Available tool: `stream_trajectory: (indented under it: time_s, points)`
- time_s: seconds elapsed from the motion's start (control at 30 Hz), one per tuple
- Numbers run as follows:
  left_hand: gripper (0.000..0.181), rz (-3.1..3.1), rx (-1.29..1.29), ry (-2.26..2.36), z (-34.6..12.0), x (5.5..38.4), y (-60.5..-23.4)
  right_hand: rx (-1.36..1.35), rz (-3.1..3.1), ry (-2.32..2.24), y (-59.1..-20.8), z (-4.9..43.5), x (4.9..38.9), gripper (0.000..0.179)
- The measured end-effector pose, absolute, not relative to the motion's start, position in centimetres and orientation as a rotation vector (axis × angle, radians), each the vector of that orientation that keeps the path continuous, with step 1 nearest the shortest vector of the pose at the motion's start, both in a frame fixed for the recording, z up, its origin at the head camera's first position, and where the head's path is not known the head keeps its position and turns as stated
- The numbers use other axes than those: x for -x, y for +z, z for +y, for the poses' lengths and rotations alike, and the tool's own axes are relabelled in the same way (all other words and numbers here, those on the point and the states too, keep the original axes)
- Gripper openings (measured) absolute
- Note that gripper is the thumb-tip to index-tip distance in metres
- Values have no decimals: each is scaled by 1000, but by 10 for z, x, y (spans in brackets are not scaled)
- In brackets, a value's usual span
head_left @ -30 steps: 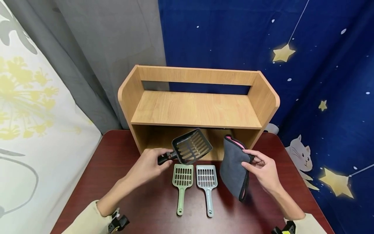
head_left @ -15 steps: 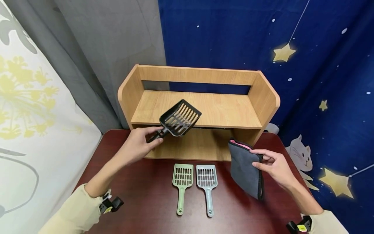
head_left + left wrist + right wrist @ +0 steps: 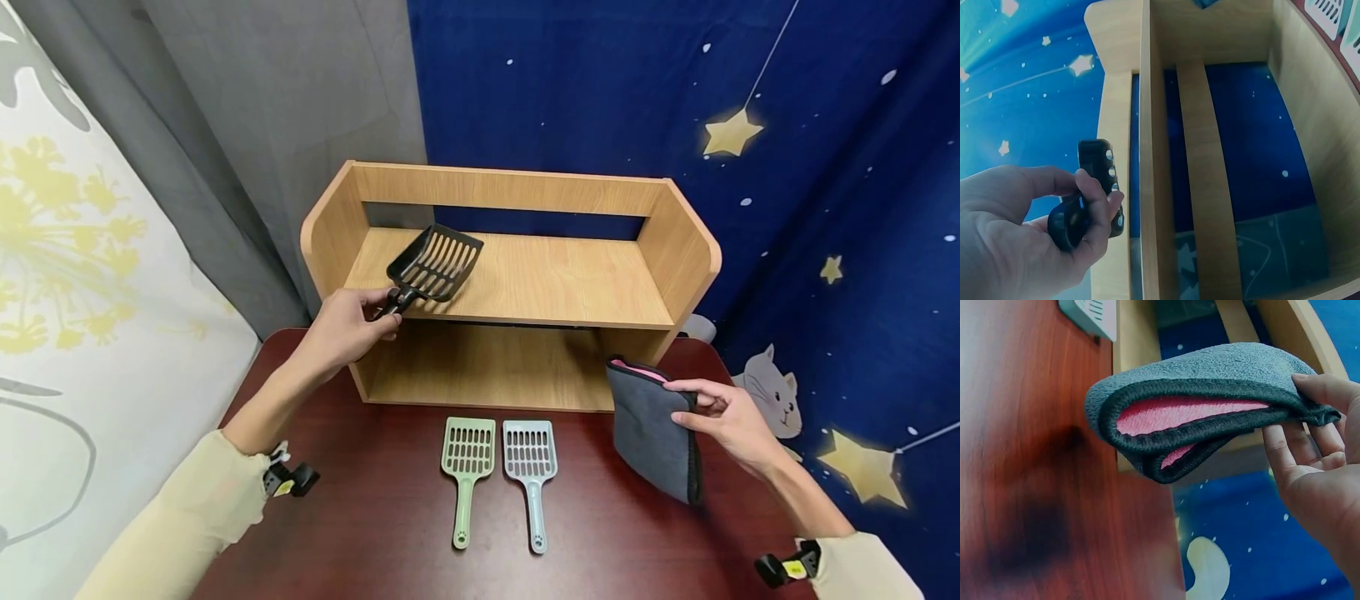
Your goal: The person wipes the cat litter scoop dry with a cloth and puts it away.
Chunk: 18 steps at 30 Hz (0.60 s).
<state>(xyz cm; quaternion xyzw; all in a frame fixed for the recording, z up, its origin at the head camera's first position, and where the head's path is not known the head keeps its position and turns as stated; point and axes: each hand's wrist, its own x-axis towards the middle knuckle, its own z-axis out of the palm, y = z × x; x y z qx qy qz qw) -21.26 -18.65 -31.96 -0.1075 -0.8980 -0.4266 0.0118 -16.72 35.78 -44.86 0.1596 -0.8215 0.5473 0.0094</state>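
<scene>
BG: red-brown table [image 3: 360, 517], 6 o'clock, soft sheen | pale wood two-tier shelf [image 3: 585, 279] at table's 12 o'clock, slot under rear rail [image 3: 517, 190] | grey curtain [image 3: 285, 100], 10-11 | white cloth [image 3: 45, 333], yellow flower print [image 3: 67, 237], 9 | blue curtain [image 3: 585, 92], 12-4, yellow stars [image 3: 732, 133] at 2 and 4, cat print [image 3: 772, 396] between 3 and 4

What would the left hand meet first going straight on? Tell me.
Likely the upper shelf: in the head view it lies beyond the black scoop in the left hand, though depth is unclear.
</scene>
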Motion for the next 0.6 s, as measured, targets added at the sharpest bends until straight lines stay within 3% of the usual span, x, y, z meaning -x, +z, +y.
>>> stream_trajectory:
  time_s: [0.6]
  points:
    - [40, -2768, 193, -1360, -186, 252, -320, -404, -2475, 1939, -489, 373, 183, 44]
